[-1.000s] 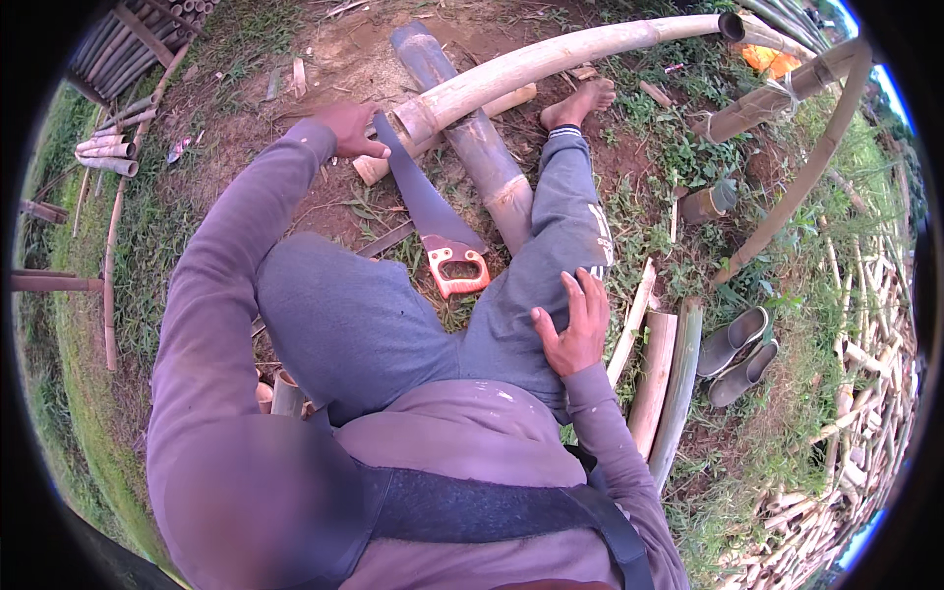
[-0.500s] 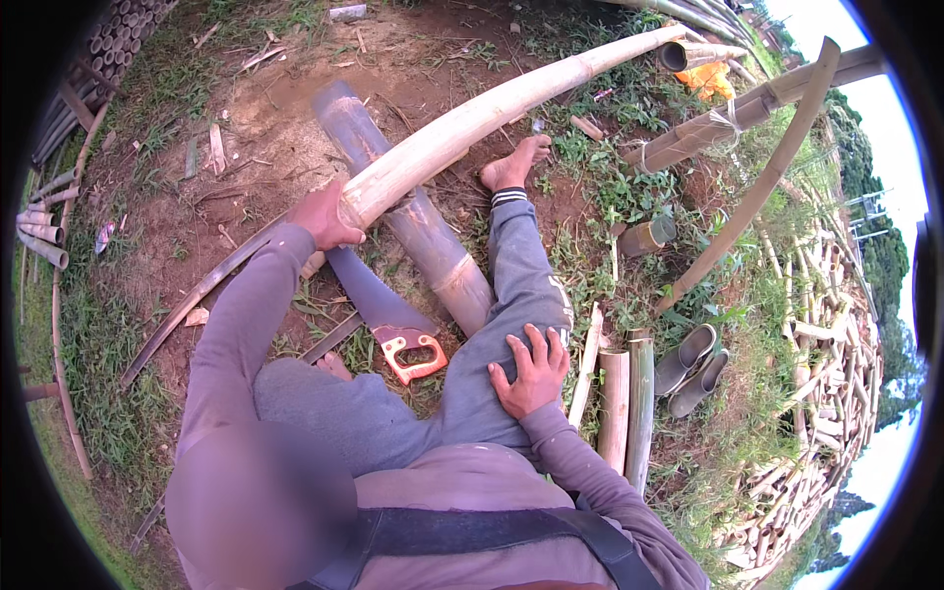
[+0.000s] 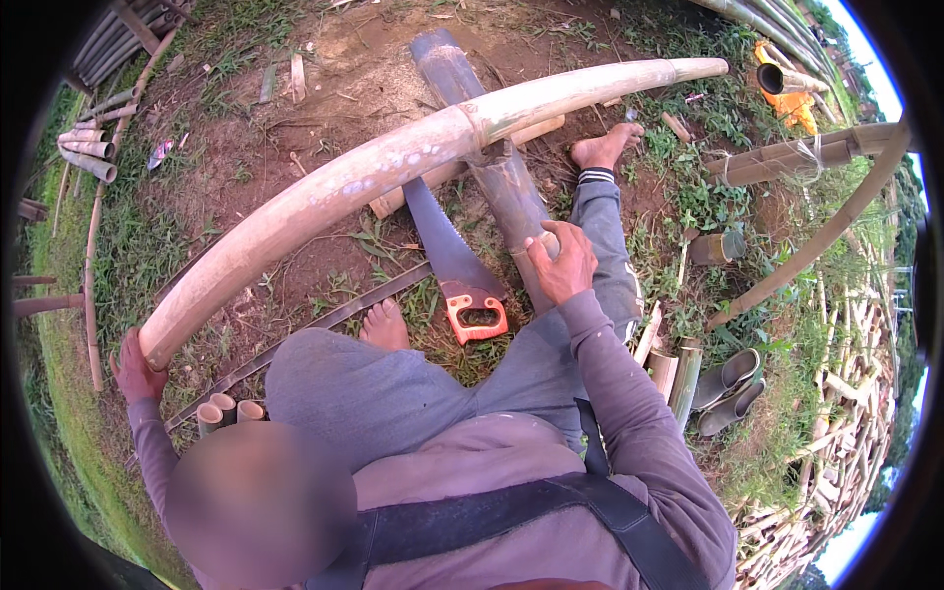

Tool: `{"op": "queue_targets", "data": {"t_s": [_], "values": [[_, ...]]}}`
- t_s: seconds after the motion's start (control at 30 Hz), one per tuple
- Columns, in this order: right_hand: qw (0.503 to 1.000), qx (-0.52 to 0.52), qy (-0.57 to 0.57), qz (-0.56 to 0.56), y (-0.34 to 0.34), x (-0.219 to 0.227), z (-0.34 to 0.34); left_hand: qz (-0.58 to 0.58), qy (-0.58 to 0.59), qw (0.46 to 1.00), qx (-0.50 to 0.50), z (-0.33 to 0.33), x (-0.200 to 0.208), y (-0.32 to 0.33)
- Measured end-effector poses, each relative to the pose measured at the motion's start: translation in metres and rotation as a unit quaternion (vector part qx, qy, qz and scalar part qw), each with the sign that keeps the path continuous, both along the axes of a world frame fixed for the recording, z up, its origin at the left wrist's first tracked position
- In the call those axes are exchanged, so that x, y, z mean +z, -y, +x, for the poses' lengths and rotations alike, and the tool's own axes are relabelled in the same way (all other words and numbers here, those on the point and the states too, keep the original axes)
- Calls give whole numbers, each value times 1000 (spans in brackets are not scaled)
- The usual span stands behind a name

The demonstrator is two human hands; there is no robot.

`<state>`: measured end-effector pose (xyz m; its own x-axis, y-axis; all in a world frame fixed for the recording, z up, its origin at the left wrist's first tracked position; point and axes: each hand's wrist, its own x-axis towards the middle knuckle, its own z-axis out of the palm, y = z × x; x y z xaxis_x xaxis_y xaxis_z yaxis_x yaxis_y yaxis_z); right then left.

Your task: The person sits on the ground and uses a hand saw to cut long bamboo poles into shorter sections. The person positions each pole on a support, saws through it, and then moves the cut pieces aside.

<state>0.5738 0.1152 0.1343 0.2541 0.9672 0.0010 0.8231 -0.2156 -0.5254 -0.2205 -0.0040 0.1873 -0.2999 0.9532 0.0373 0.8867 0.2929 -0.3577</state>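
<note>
Trampled soil and grass (image 3: 246, 167) form the work surface. Across it lies a pale bamboo pole (image 3: 334, 197), its long axis running from the person's near left to far right; its bend may be partly lens effect. Beyond mid-length it crosses over a dark bamboo log (image 3: 516, 197) set at a steep angle to it. An orange-handled saw (image 3: 447, 241) lies on the near side of the pole, blade tip toward it, handle toward the person. The left hand (image 3: 136, 369) is at the pole's near end, fingers wrapped on it; the pole extends forward and right from them. The right hand (image 3: 568, 264) is apart from the pole, near the log's lower end, fingers curled; whether they hold anything cannot be told. Of the two, the right is nearer the saw.
</note>
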Motion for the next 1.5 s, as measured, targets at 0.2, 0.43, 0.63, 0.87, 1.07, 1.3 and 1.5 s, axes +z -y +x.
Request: {"op": "queue_targets", "data": {"t_s": [0.2,0.43,0.63,0.87,1.07,1.3,1.5], "values": [[994,95,-52,29,-11,-21,-39,-143,-62,968,196,60,-2,40],[990,94,-98,-45,8,-54,-41,96,296,913,-266,293,-10,-129],[982,135,-115,-60,42,-35,-47,-50,356,884,-299,450,-72,-254],[979,149,-89,-106,81,-55,-25,-188,418,858,-231,478,-70,-281],[965,110,-129,-199,68,-76,-10,-73,305,916,-248,378,-72,-219],[960,159,-114,-199,56,-84,-24,59,168,948,-264,212,-82,-172],[954,163,-163,-190,61,-91,-23,-38,143,987,-63,193,-128,-147]]}}
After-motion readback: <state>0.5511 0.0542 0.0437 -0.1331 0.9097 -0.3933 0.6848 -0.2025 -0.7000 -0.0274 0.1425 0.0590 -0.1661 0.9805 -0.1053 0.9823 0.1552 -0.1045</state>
